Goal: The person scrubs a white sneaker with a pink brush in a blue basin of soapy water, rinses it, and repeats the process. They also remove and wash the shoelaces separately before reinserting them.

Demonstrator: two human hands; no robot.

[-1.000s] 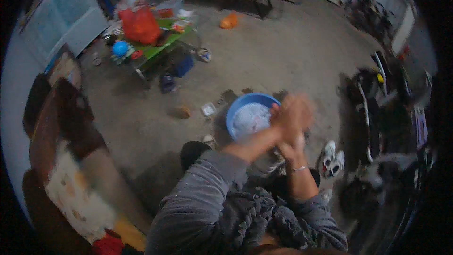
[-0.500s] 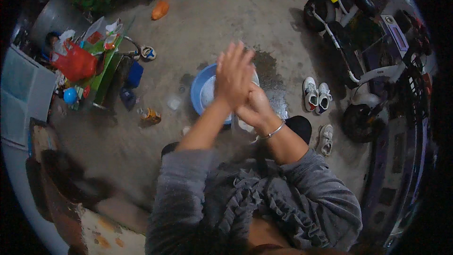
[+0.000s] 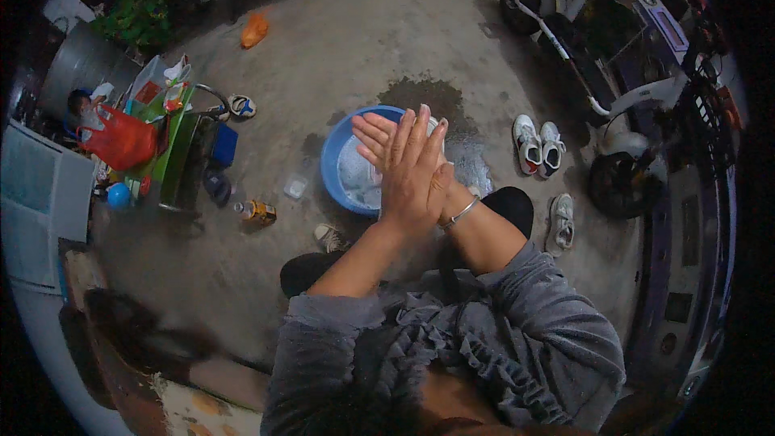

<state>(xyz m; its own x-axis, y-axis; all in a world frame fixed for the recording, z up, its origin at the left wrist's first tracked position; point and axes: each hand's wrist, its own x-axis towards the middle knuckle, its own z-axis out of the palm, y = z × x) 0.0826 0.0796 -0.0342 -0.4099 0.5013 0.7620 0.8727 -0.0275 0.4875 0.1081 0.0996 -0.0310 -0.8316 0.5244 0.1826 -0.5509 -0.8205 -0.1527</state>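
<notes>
My left hand [image 3: 407, 182] lies across my right hand [image 3: 374, 132], the two pressed together at the palms. Fingers on both hands stretch out straight, and neither holds an object. The right hand is largely covered; its fingertips show at the upper left and its wrist wears a silver bangle [image 3: 462, 212]. Beneath the hands, a blue basin [image 3: 329, 165] stands on the floor with whitish, sudsy-looking contents [image 3: 355, 171]. Part of the basin is hidden by my hands and forearms. A pale object's edge shows just right of my fingers; its kind is unclear.
Wet patches [image 3: 424, 97] darken the concrete floor around the basin. White sneakers [image 3: 538, 145] and another shoe [image 3: 560, 224] sit at right, beside a scooter [image 3: 617, 161]. On the left are a bottle [image 3: 256, 211], a clear container [image 3: 295, 186] and a green table [image 3: 172, 165] bearing a red bag [image 3: 121, 139].
My hands have slid against each other; the right fingers now stick out past the left hand. They were blurred by motion before. The view has shifted slightly.
</notes>
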